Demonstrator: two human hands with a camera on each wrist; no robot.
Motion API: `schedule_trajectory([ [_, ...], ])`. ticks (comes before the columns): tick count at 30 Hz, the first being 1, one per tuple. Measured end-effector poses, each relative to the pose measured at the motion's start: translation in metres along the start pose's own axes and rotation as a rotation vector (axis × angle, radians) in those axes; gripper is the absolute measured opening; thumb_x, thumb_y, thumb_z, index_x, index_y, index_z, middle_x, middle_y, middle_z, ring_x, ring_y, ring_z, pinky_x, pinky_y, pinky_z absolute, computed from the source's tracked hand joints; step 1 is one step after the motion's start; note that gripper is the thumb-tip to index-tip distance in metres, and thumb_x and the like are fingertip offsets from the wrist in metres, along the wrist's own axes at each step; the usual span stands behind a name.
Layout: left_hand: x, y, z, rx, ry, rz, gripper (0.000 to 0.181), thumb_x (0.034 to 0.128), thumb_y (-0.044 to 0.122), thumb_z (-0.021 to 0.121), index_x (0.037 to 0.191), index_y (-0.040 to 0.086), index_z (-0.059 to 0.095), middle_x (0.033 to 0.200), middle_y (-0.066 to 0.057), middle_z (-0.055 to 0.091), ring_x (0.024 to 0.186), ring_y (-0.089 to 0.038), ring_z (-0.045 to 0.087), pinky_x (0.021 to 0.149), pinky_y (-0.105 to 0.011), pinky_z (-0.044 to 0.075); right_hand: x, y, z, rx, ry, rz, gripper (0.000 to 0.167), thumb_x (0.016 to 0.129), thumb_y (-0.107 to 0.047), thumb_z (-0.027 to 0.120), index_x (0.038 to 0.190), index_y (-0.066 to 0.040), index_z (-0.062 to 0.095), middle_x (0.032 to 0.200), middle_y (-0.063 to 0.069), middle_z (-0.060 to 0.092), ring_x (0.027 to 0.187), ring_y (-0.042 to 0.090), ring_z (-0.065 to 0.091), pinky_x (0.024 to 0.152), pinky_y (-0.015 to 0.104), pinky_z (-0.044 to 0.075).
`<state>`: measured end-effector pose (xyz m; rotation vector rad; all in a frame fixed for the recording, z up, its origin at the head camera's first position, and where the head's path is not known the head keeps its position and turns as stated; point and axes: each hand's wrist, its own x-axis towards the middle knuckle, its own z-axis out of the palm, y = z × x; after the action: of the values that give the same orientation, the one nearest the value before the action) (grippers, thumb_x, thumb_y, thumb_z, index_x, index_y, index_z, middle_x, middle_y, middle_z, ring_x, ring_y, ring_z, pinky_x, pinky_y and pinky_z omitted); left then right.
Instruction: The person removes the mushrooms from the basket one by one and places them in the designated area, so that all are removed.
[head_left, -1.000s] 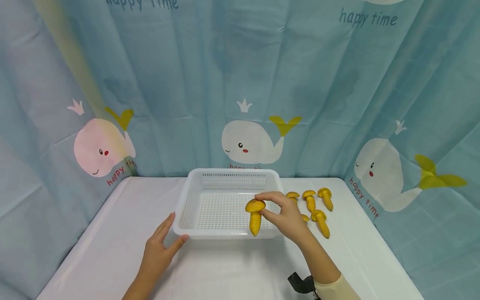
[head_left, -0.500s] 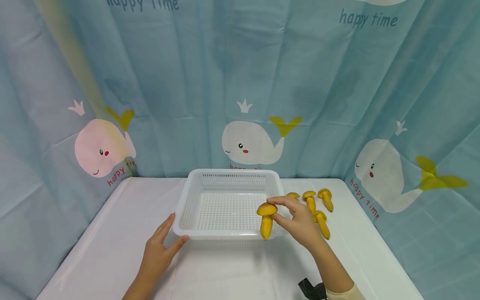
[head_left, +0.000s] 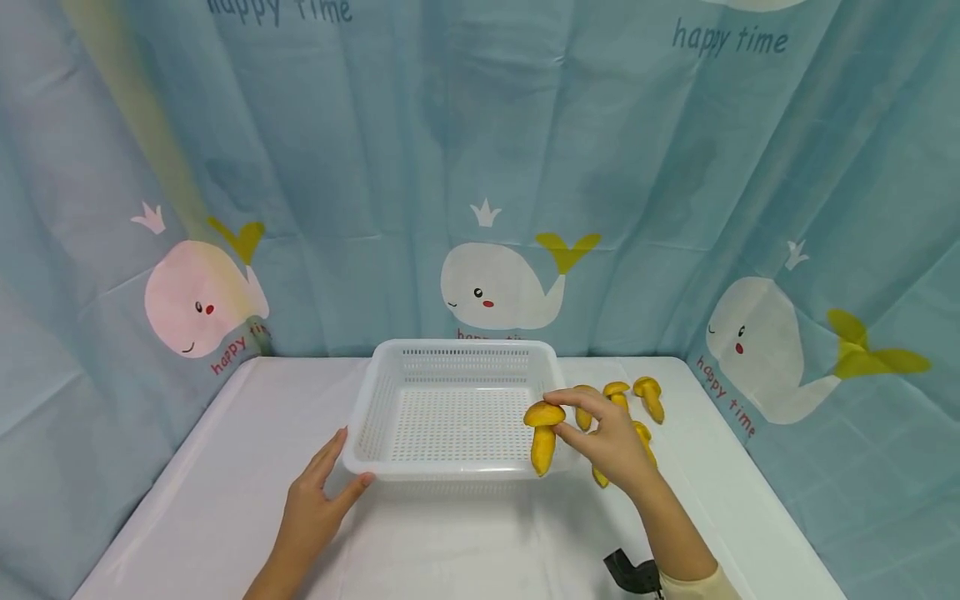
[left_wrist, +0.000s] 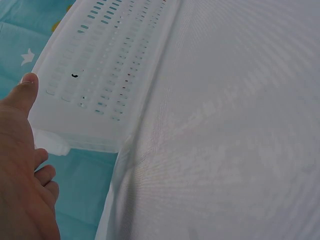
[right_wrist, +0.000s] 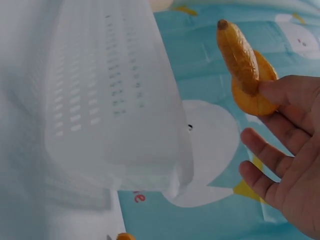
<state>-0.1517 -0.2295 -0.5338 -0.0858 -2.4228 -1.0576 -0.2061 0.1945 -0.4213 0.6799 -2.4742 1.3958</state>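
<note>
My right hand [head_left: 607, 442] pinches a yellow mushroom [head_left: 543, 437] by its cap, thumb below and index finger on top. In the head view it hangs stem down before the right front corner of a white perforated plastic basket [head_left: 465, 470]. The right wrist view shows the mushroom [right_wrist: 239, 57] between thumb and index finger, the other fingers spread. My left hand [head_left: 318, 500] lies at the basket's left front corner with fingers extended and thumb near the rim. In the left wrist view the thumb of the left hand [left_wrist: 22, 165] touches the basket wall [left_wrist: 75, 120].
Several more yellow mushrooms, among them one at the far right [head_left: 649, 400], lie on the white-covered table [head_left: 247, 433] right of the basket, some partly behind my right hand. A blue curtain [head_left: 375, 167] with whale prints hangs behind. A black strap [head_left: 630, 573] hangs by my right sleeve.
My right hand has moved to the right with the pinched mushroom, from in front of the basket's middle right to its right corner. The left hand and basket have stayed put.
</note>
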Motion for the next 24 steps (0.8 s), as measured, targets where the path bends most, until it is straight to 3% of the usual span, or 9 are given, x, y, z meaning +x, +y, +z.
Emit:
schedule_trajectory([
  [2,-0.001,0.000,0.000,0.007,-0.007,-0.010,0.089,0.0827,0.035,0.087,0.158,0.020,0.042,0.157,-0.011,0.048,0.141,-0.040,0.049,0.114,-0.020,0.037,0.000,-0.001,-0.005,-0.018,0.008,0.016,0.036,0.091,-0.016,0.080,0.125,-0.028,0.073,0.126,-0.012,0.070,0.125,0.014,0.059,0.110,0.044,0.049],
  [5,-0.001,0.000,-0.001,0.014,-0.020,-0.023,0.089,0.0834,0.036,0.086,0.158,0.022,0.040,0.158,-0.010,0.047,0.142,-0.039,0.048,0.114,-0.024,0.039,0.000,-0.002,-0.013,-0.031,0.024,0.024,0.036,0.091,-0.013,0.080,0.123,-0.027,0.074,0.126,-0.009,0.071,0.124,0.015,0.060,0.109,0.054,0.048],
  [10,0.000,0.000,-0.001,0.004,-0.010,-0.008,0.089,0.0829,0.034,0.087,0.158,0.021,0.041,0.157,-0.012,0.048,0.141,-0.041,0.049,0.107,-0.002,0.025,0.001,-0.001,-0.031,-0.052,0.044,0.043,0.035,0.092,-0.013,0.079,0.124,-0.025,0.073,0.128,-0.006,0.070,0.123,0.014,0.058,0.110,0.050,0.048],
  [12,0.001,0.001,-0.001,0.006,-0.006,-0.004,0.089,0.0829,0.033,0.087,0.158,0.020,0.041,0.157,-0.012,0.048,0.140,-0.041,0.049,0.109,-0.004,0.028,0.000,0.000,-0.038,-0.060,0.051,0.056,0.035,0.092,-0.013,0.079,0.125,-0.024,0.073,0.128,-0.005,0.070,0.122,0.013,0.057,0.110,0.051,0.047],
  [14,0.001,0.001,-0.001,0.009,-0.007,-0.005,0.089,0.0833,0.034,0.087,0.158,0.019,0.041,0.157,-0.013,0.048,0.140,-0.041,0.049,0.113,-0.016,0.036,0.000,0.001,-0.044,-0.067,0.063,0.067,0.034,0.092,-0.013,0.078,0.125,-0.023,0.073,0.128,-0.003,0.070,0.120,0.015,0.056,0.110,0.055,0.046],
  [17,0.000,0.001,-0.001,0.012,-0.006,-0.011,0.089,0.0832,0.034,0.087,0.158,0.019,0.041,0.157,-0.012,0.048,0.140,-0.041,0.049,0.113,-0.019,0.037,-0.002,0.004,-0.053,-0.078,0.081,0.092,0.033,0.094,-0.016,0.077,0.126,-0.023,0.073,0.129,0.000,0.070,0.120,0.018,0.055,0.110,0.061,0.044],
  [21,0.000,0.001,0.000,-0.004,0.001,0.000,0.089,0.0828,0.032,0.087,0.158,0.018,0.041,0.156,-0.013,0.048,0.140,-0.042,0.049,0.108,-0.001,0.025,-0.003,0.010,-0.061,-0.087,0.091,0.125,0.032,0.096,-0.021,0.075,0.127,-0.024,0.072,0.131,-0.001,0.069,0.124,0.020,0.055,0.112,0.061,0.043],
  [24,0.000,0.000,0.000,-0.014,0.002,0.010,0.089,0.0829,0.031,0.087,0.158,0.018,0.041,0.156,-0.014,0.048,0.140,-0.043,0.049,0.104,0.004,0.022,-0.003,0.014,-0.065,-0.100,0.096,0.134,0.032,0.096,-0.022,0.075,0.128,-0.023,0.072,0.132,-0.001,0.069,0.126,0.022,0.055,0.112,0.059,0.044],
])
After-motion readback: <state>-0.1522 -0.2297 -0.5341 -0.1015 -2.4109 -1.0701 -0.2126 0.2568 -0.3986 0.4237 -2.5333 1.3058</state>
